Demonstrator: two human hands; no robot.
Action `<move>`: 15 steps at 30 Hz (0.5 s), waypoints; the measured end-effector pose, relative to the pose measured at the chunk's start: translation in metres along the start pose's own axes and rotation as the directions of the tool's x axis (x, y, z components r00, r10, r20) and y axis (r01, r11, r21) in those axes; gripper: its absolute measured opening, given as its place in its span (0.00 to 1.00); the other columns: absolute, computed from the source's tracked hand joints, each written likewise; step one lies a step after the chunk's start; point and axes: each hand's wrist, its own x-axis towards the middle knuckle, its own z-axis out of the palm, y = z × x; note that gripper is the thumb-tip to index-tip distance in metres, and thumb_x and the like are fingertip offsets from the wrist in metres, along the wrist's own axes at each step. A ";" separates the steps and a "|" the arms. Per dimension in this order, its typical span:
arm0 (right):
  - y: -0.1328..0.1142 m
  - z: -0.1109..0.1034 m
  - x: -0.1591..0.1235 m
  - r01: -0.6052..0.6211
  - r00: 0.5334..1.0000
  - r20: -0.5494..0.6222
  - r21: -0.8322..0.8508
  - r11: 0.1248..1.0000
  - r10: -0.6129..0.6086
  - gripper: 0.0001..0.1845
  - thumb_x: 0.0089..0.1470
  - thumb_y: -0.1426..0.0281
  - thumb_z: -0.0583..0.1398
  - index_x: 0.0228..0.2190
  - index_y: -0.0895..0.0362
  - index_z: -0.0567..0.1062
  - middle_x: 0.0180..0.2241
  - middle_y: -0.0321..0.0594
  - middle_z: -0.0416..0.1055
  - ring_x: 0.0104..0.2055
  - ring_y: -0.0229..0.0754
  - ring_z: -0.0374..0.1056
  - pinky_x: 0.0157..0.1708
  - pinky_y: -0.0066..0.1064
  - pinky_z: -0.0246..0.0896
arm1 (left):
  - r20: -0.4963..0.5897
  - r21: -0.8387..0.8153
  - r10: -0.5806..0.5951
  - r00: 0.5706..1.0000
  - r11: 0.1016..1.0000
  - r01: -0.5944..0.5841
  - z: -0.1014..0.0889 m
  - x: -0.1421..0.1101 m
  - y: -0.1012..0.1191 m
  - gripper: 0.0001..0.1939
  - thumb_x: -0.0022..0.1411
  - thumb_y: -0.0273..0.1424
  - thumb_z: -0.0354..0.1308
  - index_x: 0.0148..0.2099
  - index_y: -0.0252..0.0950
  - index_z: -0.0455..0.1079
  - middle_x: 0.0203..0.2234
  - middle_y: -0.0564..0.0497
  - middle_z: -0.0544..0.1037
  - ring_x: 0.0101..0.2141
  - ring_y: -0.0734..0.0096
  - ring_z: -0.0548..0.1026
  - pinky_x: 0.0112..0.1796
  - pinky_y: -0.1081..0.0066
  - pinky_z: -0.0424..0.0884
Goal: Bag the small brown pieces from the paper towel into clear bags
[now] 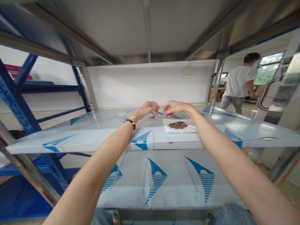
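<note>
My left hand (148, 108), with a dark beaded bracelet (130, 122) on its wrist, has its fingers closed on what looks like a small clear plastic bag (154, 107). A few brown pieces (152, 117) show just below it; whether they lie inside the plastic or on the shelf I cannot tell. Close by on the right, my right hand (173, 107) is pinched, and what its fingertips hold is too small to make out. Below that hand, a pile of small brown, seed-like pieces (178, 125) rests on a white paper-lined tray (167, 127).
Both hands work over a metal shelf (112, 134) covered in protective film, with another metal shelf (126, 31) overhead. Clear plastic (114, 116) lies at the back left. Blue racking (25, 103) stands left. A person in a white shirt (239, 81) is beyond the right post.
</note>
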 end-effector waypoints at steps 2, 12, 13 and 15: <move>-0.004 0.002 0.000 0.077 0.994 -0.082 0.073 0.994 -0.071 0.16 0.46 0.60 0.75 0.30 0.58 0.81 0.27 0.44 0.80 0.28 0.42 0.74 0.28 0.33 0.65 | 0.003 0.010 -0.001 1.000 1.000 0.001 0.000 0.000 -0.001 0.11 0.62 0.36 0.66 0.39 0.33 0.78 0.32 0.44 0.82 0.36 0.65 0.80 0.39 0.65 0.76; -0.015 0.020 0.020 0.323 0.837 -0.512 0.178 0.929 -0.193 0.15 0.46 0.62 0.75 0.33 0.58 0.82 0.28 0.41 0.79 0.29 0.40 0.71 0.28 0.31 0.65 | 0.011 0.067 -0.003 1.000 0.998 0.002 0.000 0.006 -0.006 0.16 0.62 0.42 0.69 0.39 0.32 0.79 0.30 0.44 0.82 0.32 0.67 0.78 0.38 0.66 0.75; -0.016 0.022 0.020 0.326 0.836 -0.512 0.174 0.929 -0.197 0.15 0.46 0.62 0.75 0.33 0.58 0.82 0.28 0.42 0.79 0.30 0.41 0.71 0.29 0.31 0.65 | 0.017 0.066 0.004 1.000 0.998 -0.005 -0.001 0.007 -0.008 0.17 0.62 0.43 0.70 0.39 0.32 0.79 0.30 0.44 0.82 0.32 0.67 0.78 0.38 0.66 0.75; -0.018 0.024 0.020 0.322 0.836 -0.510 0.159 0.933 -0.201 0.15 0.46 0.61 0.74 0.33 0.58 0.82 0.30 0.42 0.79 0.32 0.42 0.71 0.29 0.32 0.64 | 0.028 0.063 0.004 1.000 0.998 -0.005 -0.002 0.008 -0.010 0.17 0.62 0.43 0.70 0.40 0.32 0.79 0.32 0.43 0.82 0.32 0.67 0.78 0.38 0.66 0.76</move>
